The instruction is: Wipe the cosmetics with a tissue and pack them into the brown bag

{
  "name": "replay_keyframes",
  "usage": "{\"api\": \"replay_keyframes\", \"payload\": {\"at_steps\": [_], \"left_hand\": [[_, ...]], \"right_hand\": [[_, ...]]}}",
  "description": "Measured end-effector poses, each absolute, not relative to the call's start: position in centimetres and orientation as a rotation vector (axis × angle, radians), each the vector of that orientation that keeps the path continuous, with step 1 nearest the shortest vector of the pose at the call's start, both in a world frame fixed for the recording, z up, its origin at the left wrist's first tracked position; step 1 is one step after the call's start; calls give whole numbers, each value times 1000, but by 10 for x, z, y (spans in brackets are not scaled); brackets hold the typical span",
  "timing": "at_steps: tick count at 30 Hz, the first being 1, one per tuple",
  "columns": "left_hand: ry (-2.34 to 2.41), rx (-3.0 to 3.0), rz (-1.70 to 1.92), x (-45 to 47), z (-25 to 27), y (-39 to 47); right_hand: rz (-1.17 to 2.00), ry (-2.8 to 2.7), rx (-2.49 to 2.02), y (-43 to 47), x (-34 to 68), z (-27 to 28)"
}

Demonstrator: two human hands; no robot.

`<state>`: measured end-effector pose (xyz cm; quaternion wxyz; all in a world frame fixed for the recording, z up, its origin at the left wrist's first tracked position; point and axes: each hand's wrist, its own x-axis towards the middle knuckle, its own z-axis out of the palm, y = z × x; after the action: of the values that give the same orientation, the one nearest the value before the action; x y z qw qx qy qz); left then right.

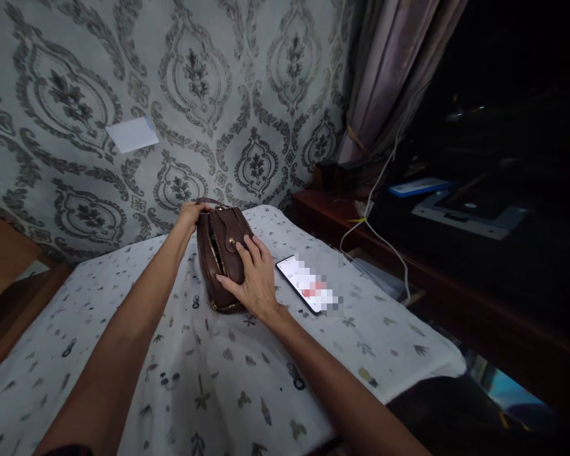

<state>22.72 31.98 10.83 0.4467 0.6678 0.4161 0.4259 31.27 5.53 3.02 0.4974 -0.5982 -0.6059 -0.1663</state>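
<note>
A brown leather handbag [234, 220] rests on the patterned white cloth. Its gold-toothed zip [215, 247] is parted, leaving a narrow dark gap along the top. At the far end of the bag, the fingers of my left hand [190, 214] are closed on its edge by the zip's end; exactly what lies between the fingertips is hidden. My right hand [255, 278] grips the near part of the bag, thumb beside the zip and fingers over the flap with a round gold stud [232, 241]. To the right lies a phone [299, 282] with its screen lit, partly blurred out.
Patterned wallpaper [256, 161] stands behind the cloth-covered surface [228, 380], with a white paper [133, 134] on it. At right, a white cable [380, 183] hangs by a dark red wooden table [323, 215]. Wooden furniture [9, 259] borders the left side.
</note>
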Motion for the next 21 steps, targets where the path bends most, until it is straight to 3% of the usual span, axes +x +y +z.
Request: {"api": "replay_keyframes", "payload": {"at_steps": [21], "left_hand": [[989, 1974, 1020, 237, 111, 295]], "right_hand": [[-407, -1474, -1371, 53, 316, 29]]}}
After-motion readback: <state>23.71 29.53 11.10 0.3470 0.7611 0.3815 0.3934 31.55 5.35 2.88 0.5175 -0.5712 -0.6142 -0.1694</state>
